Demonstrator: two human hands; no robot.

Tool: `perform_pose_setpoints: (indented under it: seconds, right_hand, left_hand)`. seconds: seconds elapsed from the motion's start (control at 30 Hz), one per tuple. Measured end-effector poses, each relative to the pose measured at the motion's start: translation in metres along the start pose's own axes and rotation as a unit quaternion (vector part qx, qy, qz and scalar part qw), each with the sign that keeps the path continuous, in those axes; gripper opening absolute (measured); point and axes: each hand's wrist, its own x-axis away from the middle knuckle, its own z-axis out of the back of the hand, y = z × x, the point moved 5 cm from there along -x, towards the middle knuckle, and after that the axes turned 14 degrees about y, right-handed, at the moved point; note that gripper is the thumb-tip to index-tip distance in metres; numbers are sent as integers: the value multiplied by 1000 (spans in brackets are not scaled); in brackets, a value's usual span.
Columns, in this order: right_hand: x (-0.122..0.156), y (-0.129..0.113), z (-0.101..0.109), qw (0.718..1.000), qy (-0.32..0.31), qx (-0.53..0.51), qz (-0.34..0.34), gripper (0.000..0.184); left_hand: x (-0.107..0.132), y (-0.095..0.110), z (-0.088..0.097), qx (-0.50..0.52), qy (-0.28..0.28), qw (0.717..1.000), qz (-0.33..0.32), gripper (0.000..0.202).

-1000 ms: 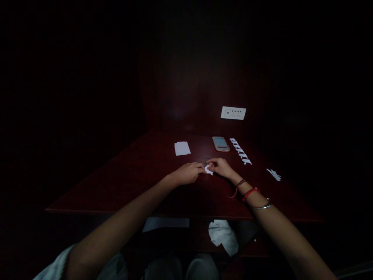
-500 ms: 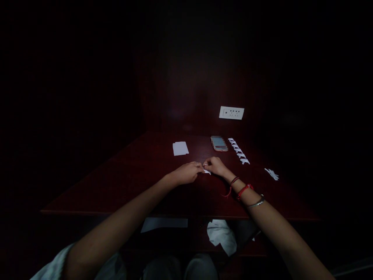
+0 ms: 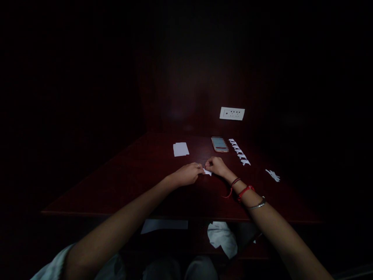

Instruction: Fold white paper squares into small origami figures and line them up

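Observation:
A small piece of white paper (image 3: 208, 172) lies on the dark red table, mostly covered by my fingers. My left hand (image 3: 189, 173), with a ring on one finger, is closed on the paper's left end. At its upper right my right hand (image 3: 216, 166) is closed in a pinch at the paper's edge; what is between those fingertips is too small to make out. Farther back lies a short stack of white paper sheets (image 3: 181, 149). Off to the right runs a row of folded white paper pieces (image 3: 239, 152).
A phone (image 3: 219, 144) lies behind my right hand. Thin white paper strips (image 3: 272, 175) are heaped at the right. On a shelf below the tabletop (image 3: 116, 182) are a white sheet (image 3: 166, 224) and a crumpled pale cloth or bag (image 3: 223, 237). A socket panel (image 3: 232, 113) is on the wall.
My right hand has shifted very slightly to the right, and a little more of the white paper shows between my hands. The left hand stays at the paper.

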Motion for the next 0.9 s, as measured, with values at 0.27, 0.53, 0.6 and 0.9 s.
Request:
perform_pose_setpoints:
  seconds: [0.27,0.53,0.6,0.9]
  right_hand:
    - [3,3,3,999,-30,-13,-19,15]
    - [7,-9,14,997,-37,-31,67,15]
    - [9,-12,15,995,-30,-25,95,16]
    - [16,-17,16,987,-54,-37,144,16]
  left_hand:
    - [2,-1,1,-8,-2,1000,7,33]
    - [4,-2,0,-40,2,999,6,31]
    - [4,-2,0,-49,3,999,9,31]
    - [6,-1,-1,-62,7,998,17,35]
